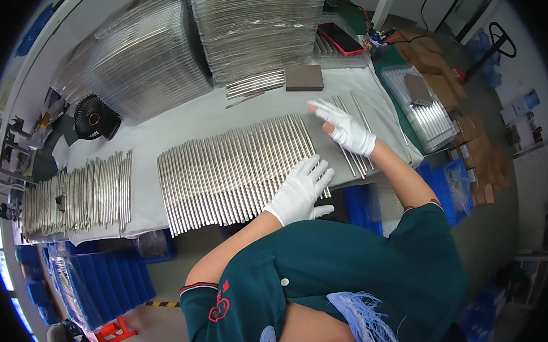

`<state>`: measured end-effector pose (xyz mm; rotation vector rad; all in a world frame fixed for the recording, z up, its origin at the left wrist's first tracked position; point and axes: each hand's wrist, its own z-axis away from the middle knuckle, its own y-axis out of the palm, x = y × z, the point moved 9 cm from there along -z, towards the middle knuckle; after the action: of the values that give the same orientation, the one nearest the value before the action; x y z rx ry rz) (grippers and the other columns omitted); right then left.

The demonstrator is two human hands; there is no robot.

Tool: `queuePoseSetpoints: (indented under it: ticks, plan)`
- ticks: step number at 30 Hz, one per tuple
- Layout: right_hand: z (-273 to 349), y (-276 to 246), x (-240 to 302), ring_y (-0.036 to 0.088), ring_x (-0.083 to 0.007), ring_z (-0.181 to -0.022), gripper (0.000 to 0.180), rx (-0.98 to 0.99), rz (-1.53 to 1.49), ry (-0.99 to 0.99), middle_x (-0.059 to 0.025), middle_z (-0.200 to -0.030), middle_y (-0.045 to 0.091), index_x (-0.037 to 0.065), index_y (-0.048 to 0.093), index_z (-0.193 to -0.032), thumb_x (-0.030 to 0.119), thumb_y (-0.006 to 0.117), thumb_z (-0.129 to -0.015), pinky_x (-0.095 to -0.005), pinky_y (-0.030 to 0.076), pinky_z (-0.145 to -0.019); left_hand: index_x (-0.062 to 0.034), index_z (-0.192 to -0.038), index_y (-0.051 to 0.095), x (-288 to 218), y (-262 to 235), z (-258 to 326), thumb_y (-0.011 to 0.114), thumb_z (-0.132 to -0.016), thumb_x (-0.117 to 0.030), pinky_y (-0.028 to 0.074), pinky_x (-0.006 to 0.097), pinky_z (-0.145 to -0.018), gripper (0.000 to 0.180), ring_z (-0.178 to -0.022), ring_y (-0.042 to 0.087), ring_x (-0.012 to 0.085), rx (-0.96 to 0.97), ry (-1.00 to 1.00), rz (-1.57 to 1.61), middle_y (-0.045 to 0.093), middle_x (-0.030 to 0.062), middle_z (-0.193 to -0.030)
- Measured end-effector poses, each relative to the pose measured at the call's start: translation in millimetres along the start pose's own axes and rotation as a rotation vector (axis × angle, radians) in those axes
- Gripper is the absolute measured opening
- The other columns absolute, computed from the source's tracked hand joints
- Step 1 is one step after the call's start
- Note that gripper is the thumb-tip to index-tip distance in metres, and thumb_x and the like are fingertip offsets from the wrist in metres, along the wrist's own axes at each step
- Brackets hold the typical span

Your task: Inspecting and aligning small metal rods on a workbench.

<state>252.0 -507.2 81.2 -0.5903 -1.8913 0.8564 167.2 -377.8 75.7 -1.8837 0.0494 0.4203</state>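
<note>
A long row of silver metal rods lies side by side on the light cloth of the table, their near ends at the front edge. My left hand, in a white glove, rests at the right end of this row with its fingers spread and the thumb apart. Farther right, my right hand is above several loose rods; its fingers are stretched out and hold nothing I can see. Two fingertips of that glove are bare. Part of the loose rods is hidden beneath the hand.
A second batch of rods lies at the left, near a black fan. Tall stacks of clear plastic trays stand at the back. In front of them are a grey-brown block and a red-edged phone. Blue bins stand below.
</note>
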Motion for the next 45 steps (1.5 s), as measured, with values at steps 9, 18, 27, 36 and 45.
queuePoseSetpoints:
  ticks: [9, 18, 27, 36, 45]
  plan:
    - [26, -39, -114, 0.063, -0.0153, -0.101, 0.065, -0.192, -0.530, 0.712, -0.0130, -0.105, 0.068, 0.001, 0.060, -0.122, 0.058, 0.042, -0.095, -0.0295, 0.048, -0.086, -0.0033, -0.136, 0.043, -13, 8, -21, 0.062, -0.080, -0.053, 0.021, 0.052, -0.113, 0.077, -0.132, 0.035, 0.0397, 0.054, 0.105, -0.019, 0.044, 0.0217, -0.136]
    - [31, -38, -52, 0.064, -0.0381, -0.092, 0.044, 0.079, 0.552, 0.676, -0.0185, -0.102, 0.065, 0.014, 0.055, -0.125, 0.033, 0.058, -0.085, -0.0472, 0.050, -0.080, -0.0020, -0.131, 0.046, -14, 15, -19, 0.066, -0.078, -0.046, 0.025, 0.051, -0.110, 0.072, -0.130, 0.038, 0.0402, 0.048, 0.088, 0.002, 0.046, 0.0221, -0.133]
    - [-25, -9, -47, 0.066, -0.0140, -0.086, 0.042, 0.060, -0.354, 0.689, -0.0088, -0.098, 0.069, 0.005, 0.060, -0.124, 0.035, 0.057, -0.095, -0.0262, 0.051, -0.076, -0.0018, -0.133, 0.043, -26, 22, -23, 0.066, -0.079, -0.044, 0.026, 0.051, -0.110, 0.072, -0.129, 0.038, 0.0396, -0.012, 0.161, 0.024, 0.045, 0.0217, -0.134]
    - [-104, 55, -71, 0.065, -0.0172, -0.100, 0.053, 0.186, -0.831, 0.556, -0.0117, -0.111, 0.067, 0.001, 0.057, -0.125, 0.043, 0.059, -0.092, -0.0288, 0.053, -0.086, -0.0071, -0.131, 0.045, -36, 46, -38, 0.056, -0.089, -0.038, 0.027, 0.049, -0.110, 0.053, -0.130, 0.039, 0.0322, -0.001, 0.224, -0.073, 0.046, 0.0144, -0.135]
    - [-82, 55, -67, 0.059, -0.0216, -0.111, 0.066, 0.311, -1.200, 0.430, -0.0140, -0.123, 0.058, 0.000, 0.045, -0.134, 0.049, 0.058, -0.091, -0.0343, 0.048, -0.098, -0.0037, -0.128, 0.048, -29, 38, -29, 0.057, -0.087, -0.023, 0.031, 0.044, -0.110, 0.046, -0.130, 0.041, 0.0308, -0.036, 0.177, 0.043, 0.048, 0.0143, -0.132]
